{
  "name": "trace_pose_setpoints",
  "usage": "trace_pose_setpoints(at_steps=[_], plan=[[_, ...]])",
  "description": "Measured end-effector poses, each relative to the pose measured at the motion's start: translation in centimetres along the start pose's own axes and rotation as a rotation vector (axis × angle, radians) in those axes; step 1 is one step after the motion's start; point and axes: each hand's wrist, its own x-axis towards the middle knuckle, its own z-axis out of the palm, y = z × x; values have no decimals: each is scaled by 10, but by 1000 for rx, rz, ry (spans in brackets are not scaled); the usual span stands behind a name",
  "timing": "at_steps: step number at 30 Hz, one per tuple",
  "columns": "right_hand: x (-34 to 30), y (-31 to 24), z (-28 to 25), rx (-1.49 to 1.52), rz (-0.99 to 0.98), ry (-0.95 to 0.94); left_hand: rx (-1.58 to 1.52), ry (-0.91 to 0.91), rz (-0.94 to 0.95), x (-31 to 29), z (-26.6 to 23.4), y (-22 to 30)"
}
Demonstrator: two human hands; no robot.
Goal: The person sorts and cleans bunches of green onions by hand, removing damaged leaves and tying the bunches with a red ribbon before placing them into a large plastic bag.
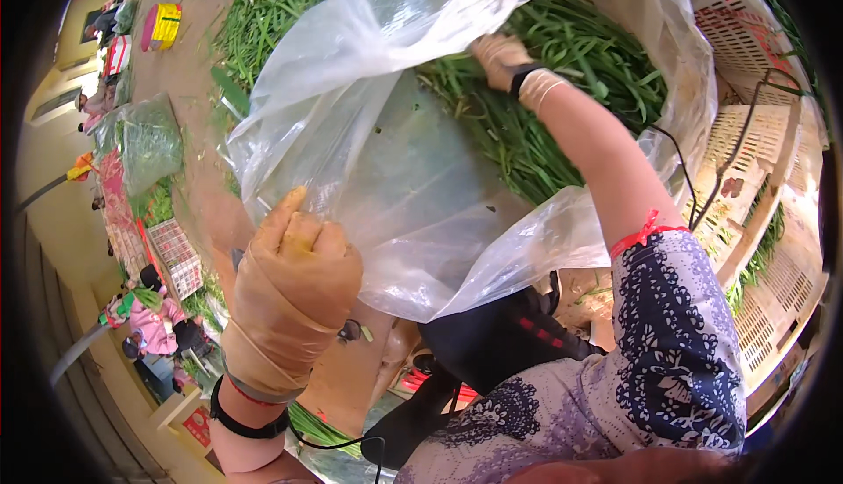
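A large clear plastic bag (421,185) hangs wide at the mouth, with a mass of long green leafy stalks (597,71) inside, toward its far right side. My left hand (294,295), in a thin tan glove, is closed at the bag's near left edge, its index finger lying along the plastic. My right hand (502,61), gloved as well, reaches across the bag's mouth over the stalks. Its fingers are closed at the far rim of the plastic, and the fingertips are partly hidden.
A heap of cut green stalks (272,10) lies on the ground beyond the bag. Slatted plastic crates (755,141) stand at the right. Farther left are a filled clear bag (151,143), a red and yellow drum (162,26) and people among greens.
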Motion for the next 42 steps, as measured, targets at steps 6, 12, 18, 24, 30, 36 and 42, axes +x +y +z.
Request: trace_pose_setpoints(at_steps=[6, 12, 18, 24, 30, 36, 42], plan=[[79, 61, 39, 200, -1, -170, 27, 10, -51, -1, 3, -9], [19, -2, 32, -247, 103, 239, 16, 35, -129, 3, 0, -9], [67, 68, 47, -87, -2, 454, 75, 124, -225, 4, 7, -17], [40, 39, 35, -215, 116, 375, 32, 189, -322, 21, 6, -27], [60, 73, 36, -76, -7, 443, -84, 137, -336, 32, -16, -25], [35, 95, -19, -98, 100, 188, -93, 200, -226, 33, -3, -35], [-48, 116, -82, 401, -127, 256, 984, -66, -329, 44, 34, -36]])
